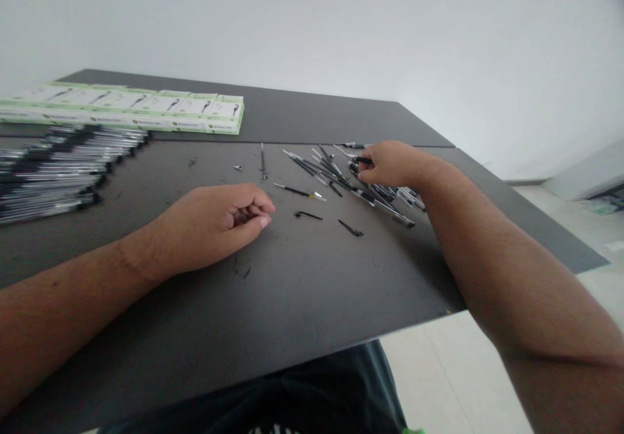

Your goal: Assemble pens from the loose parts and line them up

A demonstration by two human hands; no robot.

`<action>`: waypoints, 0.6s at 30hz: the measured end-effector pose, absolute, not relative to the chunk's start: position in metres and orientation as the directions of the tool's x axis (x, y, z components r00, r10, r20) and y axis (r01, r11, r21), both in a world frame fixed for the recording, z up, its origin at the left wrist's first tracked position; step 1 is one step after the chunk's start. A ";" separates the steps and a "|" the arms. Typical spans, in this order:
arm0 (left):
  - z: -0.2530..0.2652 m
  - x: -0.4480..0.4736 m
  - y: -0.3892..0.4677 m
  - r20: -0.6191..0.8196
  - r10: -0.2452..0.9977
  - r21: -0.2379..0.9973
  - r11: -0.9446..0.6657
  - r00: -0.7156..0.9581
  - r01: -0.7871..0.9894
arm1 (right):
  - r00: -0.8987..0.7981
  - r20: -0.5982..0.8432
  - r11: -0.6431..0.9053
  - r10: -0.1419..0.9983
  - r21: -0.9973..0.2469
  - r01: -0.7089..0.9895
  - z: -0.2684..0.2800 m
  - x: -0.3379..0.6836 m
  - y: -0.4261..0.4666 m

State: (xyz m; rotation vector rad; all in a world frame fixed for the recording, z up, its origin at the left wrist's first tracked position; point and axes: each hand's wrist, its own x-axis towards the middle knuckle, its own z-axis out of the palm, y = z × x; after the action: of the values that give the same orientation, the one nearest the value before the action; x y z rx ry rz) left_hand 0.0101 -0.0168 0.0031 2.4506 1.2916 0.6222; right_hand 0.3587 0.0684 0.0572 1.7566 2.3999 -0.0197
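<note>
R hand [390, 163], right of ctr., far part of near tabletop [302, 291]: thumb & fingers clamped on a black pen part [363, 160], over the far side of a loose pile of clear & black pen pcs. [361, 195]. L hand [219, 223], left of ctr.: fingers curled, thumb tip by index tip; can't tell if anything is held. Btwn hands, apart from pile: slim pen refill w/ yellow band [295, 191]; nearer, 2 black clip pcs., one left [312, 216], one right [351, 229]. Far left: assembled-looking pens [73, 171] in rows; behind them, white/green boxes [146, 110] side by side.
</note>
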 end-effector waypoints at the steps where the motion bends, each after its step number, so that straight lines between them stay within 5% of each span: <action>1: 0.003 0.010 -0.017 0.238 0.828 0.443 -0.557 0.507 0.702 | -0.290 -0.083 0.295 0.954 0.063 0.953 0.060 0.358 0.066; 8: 0.003 0.013 -0.018 0.241 0.819 0.460 -0.569 0.522 0.681 | -0.432 0.201 0.475 0.879 -0.298 0.828 0.065 0.319 0.023; 18: 0.012 0.018 -0.028 0.172 0.771 0.537 -0.595 0.613 0.598 | -0.608 0.272 0.643 0.746 -0.531 0.552 0.045 0.271 -0.036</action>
State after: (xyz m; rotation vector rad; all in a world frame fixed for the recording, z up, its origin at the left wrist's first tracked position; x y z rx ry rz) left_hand 0.0180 -0.0276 0.0123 2.4093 1.0877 0.5466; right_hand 0.2711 -0.0359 0.0448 1.3877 3.2667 -0.7529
